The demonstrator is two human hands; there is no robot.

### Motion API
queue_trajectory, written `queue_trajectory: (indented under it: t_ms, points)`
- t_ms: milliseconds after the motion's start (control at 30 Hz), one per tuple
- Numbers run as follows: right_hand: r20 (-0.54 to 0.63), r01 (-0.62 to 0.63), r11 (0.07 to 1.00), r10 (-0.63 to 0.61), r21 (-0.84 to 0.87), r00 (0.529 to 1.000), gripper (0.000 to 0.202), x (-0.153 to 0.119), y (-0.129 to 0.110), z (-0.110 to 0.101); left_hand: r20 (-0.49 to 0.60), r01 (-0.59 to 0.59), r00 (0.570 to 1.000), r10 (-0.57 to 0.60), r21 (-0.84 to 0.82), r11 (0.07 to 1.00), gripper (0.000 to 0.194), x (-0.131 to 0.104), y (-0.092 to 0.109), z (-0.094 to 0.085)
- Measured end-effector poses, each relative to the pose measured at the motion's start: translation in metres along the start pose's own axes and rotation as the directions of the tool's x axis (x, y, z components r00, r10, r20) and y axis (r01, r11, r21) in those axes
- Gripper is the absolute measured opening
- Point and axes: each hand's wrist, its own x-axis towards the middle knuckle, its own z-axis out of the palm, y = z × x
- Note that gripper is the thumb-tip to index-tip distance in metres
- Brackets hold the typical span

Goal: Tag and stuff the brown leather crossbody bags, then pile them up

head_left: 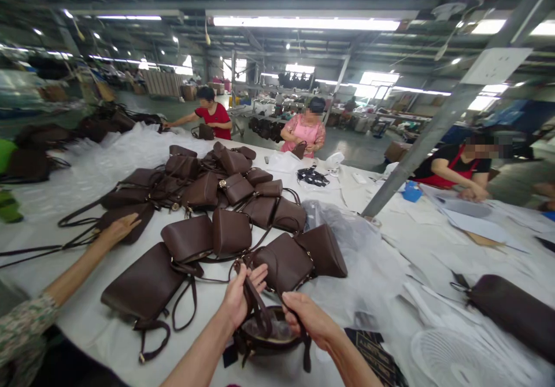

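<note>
An open brown handbag [277, 349] stands on the table right in front of me, with clear plastic showing inside it. My left hand [240, 294] holds its brown strap [260, 312] between thumb and palm, the fingers partly stretched out. On the other side, my right hand [310, 317] pinches the strap near the bag's right rim. Just beyond my hands lie more brown handbags [284, 262], one [323, 251] tipped against its neighbour. To the left, another handbag [143, 283] rests flat with its strap loose on the table.
A co-worker's hand [119, 228] touches a bag at left. Piled handbags [202, 190] and plastic wrap [113, 153] cover the far side. A slanted metal post [416, 150] rises at right, near a white fan [451, 355] and black printed cards [373, 355]. Several people work across the table.
</note>
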Motion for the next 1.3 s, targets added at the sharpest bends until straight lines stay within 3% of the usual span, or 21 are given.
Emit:
queue_trajectory:
  t_ms: [100, 200, 300, 433, 533, 733, 867, 967, 1200, 1300]
  points:
    - [-0.006, -0.015, 1.000, 0.015, -0.024, 1.000, 0.053, 0.014, -0.001, 0.022, 0.045, 0.029, 0.998, -0.031, 0.044, 0.999, 0.026, -0.003, -0.020, 0.006]
    - [-0.015, -0.054, 0.994, 0.052, -0.094, 0.999, 0.046, 0.018, -0.006, 0.032, 0.061, 0.061, 0.996, -0.069, 0.126, 0.990, 0.024, -0.005, -0.026, 0.007]
    - [0.034, -0.049, 0.991, 0.054, -0.125, 0.998, 0.043, 0.013, -0.008, 0.027, 0.101, 0.064, 0.992, -0.081, 0.162, 0.985, 0.031, -0.005, -0.018, 0.005]
    - [0.086, -0.016, 0.991, 0.028, -0.133, 0.996, 0.047, -0.001, 0.000, 0.011, 0.091, -0.067, 0.994, 0.063, 0.038, 0.997, 0.032, -0.003, -0.003, -0.001]
    - [0.102, -0.009, 0.992, 0.022, -0.123, 0.995, 0.050, -0.010, 0.006, 0.006, 0.088, -0.033, 0.996, 0.033, -0.006, 0.999, 0.031, 0.000, 0.003, -0.003]
    - [0.128, 0.033, 0.979, -0.008, -0.199, 0.992, 0.047, -0.035, 0.006, -0.012, -0.005, -0.067, 0.998, 0.067, -0.092, 0.993, 0.032, 0.006, 0.032, -0.013]
    - [0.077, 0.072, 0.961, -0.053, -0.268, 0.996, 0.049, -0.050, -0.002, -0.042, -0.018, -0.136, 0.990, 0.138, 0.050, 0.989, 0.031, 0.007, 0.053, -0.022]
    - [0.026, 0.100, 0.952, -0.096, -0.288, 0.995, 0.049, -0.052, -0.011, -0.054, 0.033, -0.116, 0.993, 0.111, 0.204, 0.972, 0.031, 0.004, 0.055, -0.015]
    - [0.007, 0.121, 0.993, -0.121, -0.011, 0.993, 0.047, -0.055, -0.027, -0.043, 0.180, -0.145, 0.980, 0.084, 0.357, 0.923, 0.041, -0.011, 0.050, 0.017]
    - [0.043, 0.074, 0.995, -0.071, -0.071, 0.997, 0.047, -0.058, -0.029, -0.040, 0.198, -0.143, 0.979, 0.043, 0.526, 0.838, 0.043, -0.014, 0.046, 0.021]
